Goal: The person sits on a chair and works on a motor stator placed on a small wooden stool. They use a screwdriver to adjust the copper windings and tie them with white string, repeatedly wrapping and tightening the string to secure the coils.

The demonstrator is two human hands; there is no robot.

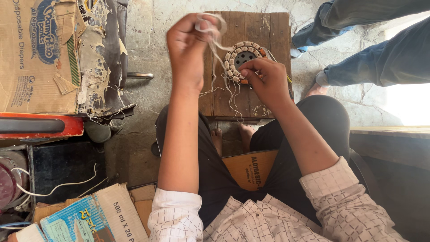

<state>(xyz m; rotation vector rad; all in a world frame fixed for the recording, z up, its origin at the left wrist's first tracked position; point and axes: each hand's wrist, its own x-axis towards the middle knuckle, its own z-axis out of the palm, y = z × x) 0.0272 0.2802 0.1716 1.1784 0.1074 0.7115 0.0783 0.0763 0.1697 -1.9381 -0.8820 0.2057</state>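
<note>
Our left hand [190, 42] lifts pinched pale thread [218, 45] above the wooden stool [264, 27], our right hand [264, 78] fingers grip the ring-shaped wound motor stator [244, 56] mid-stool, a tan cardboard box [38, 54] sitting far left.

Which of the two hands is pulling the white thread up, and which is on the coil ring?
The left hand is raised, pinching the white thread pulled taut. The right hand is lower, its fingers resting on the round wound coil ring on the wooden stool.
</note>
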